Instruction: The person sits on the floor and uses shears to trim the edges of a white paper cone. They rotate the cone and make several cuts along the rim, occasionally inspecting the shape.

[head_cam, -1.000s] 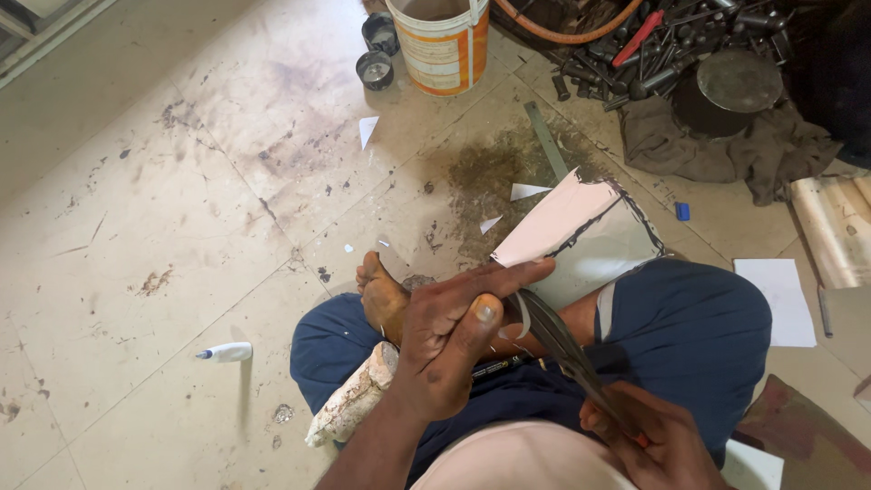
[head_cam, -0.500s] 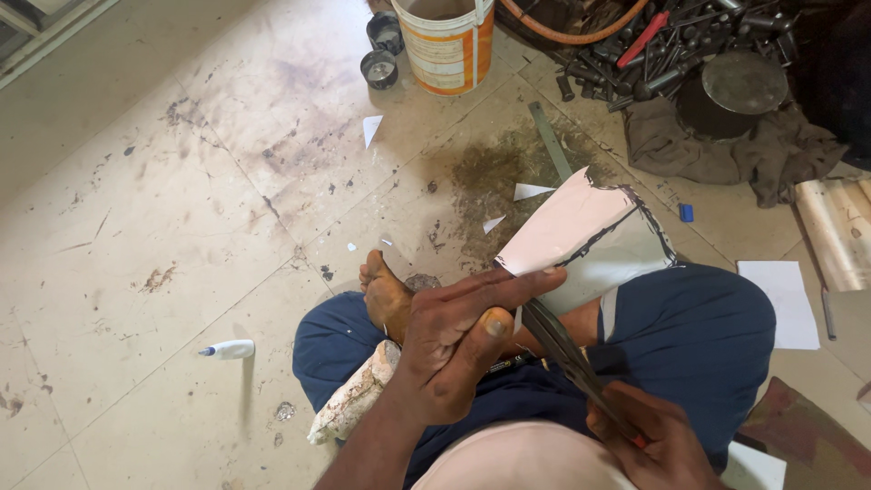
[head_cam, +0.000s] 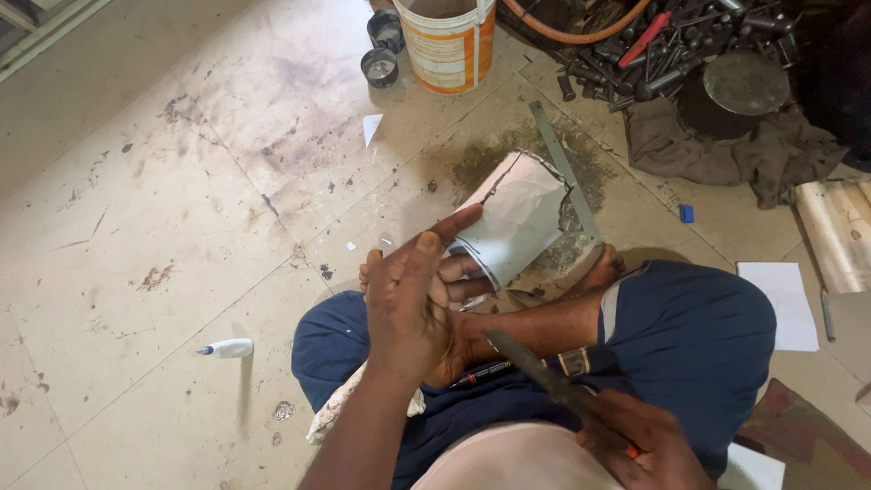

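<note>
**Curved sheet at the left fingertips, file held back in the right**

The tiled floor (head_cam: 181,200) carries everything; the person sits cross-legged on it in blue trousers. Ahead of both hands and well apart from them stands a white bucket (head_cam: 446,41) with an orange band and a printed label on its wall, and to the right of it lies a heap of dark metal tools (head_cam: 671,45).

The curved pale sheet (head_cam: 519,213), dark along its cut edge, lies just ahead and to the right of the left hand (head_cam: 413,304). Its long axis slants away from the body toward the upper right. That hand is nearer: its fingers are spread and touch the sheet's near edge. The right hand (head_cam: 635,440) sits close to the body, closed round a dark file (head_cam: 535,367) whose blade points up-left toward the sheet.

A white sheet of paper (head_cam: 778,304) lies right of the knee; a small white marker (head_cam: 227,347) lies left.
</note>
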Tool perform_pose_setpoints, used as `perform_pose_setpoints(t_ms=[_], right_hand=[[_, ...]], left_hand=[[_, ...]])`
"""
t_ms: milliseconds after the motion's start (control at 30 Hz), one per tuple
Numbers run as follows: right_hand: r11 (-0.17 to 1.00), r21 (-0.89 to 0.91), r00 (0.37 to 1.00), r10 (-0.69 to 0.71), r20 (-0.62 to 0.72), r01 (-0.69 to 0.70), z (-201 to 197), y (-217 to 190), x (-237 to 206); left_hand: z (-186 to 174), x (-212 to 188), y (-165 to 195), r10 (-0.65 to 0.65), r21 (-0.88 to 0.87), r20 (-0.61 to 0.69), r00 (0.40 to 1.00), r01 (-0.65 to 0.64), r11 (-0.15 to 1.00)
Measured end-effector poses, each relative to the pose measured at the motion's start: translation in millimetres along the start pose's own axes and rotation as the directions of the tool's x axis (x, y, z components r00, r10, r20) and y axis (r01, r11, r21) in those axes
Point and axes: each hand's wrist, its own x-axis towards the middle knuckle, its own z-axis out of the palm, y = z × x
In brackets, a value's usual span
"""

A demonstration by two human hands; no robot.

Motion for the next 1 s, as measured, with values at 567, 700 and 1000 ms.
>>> perform_pose_setpoints(t_ms=[567, 700, 1000], right_hand=[[0.719, -0.266, 0.761, 0.556, -0.334, -0.642, -67, 82, -21], [0.829, -0.218, 0.82, 0.403, -0.407, -0.515, -62, 48, -37], [0.831, -0.518, 0.872, -0.392, -0.292, 0.2, -23, -107, 44]], left_hand=[[-26, 30, 57, -0.225, 0.669, -0.212, 0.951, 0.309, 0.676], [0, 31, 57, -0.263, 0.806, -0.157, 0.952, 0.278, 0.523], [35, 20, -14, 0.103, 0.896, 0.381, 0.919, -0.394, 0.202]])
